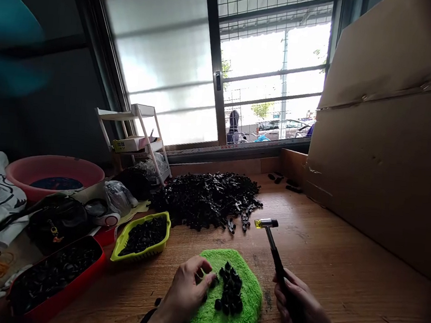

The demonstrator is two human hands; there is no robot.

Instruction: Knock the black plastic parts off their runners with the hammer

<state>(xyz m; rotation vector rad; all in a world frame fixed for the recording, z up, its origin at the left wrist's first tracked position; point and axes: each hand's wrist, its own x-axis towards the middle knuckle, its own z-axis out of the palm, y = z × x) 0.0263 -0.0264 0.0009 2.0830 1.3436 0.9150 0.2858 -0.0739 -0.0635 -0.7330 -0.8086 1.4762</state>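
Note:
My right hand (296,299) is wrapped round the dark handle of a small mallet (266,224), held upright with its yellow and black head above the table. My left hand (187,287) is closed in a pinch at the left side of a bright green towel (251,295). A small black piece (215,281) shows at its fingertips; its exact kind is too small to tell. Beside those fingers, a cluster of small black rounded, pointed pieces (231,288) lies on the towel, apart from the mallet.
Behind the towel lies a large heap of black clip-like parts (208,196). A yellow basket (169,228) and a red bin (103,257), both holding black pieces, stand left. A cardboard sheet (380,171) rises at right. A white shelf (144,111) stands by the window.

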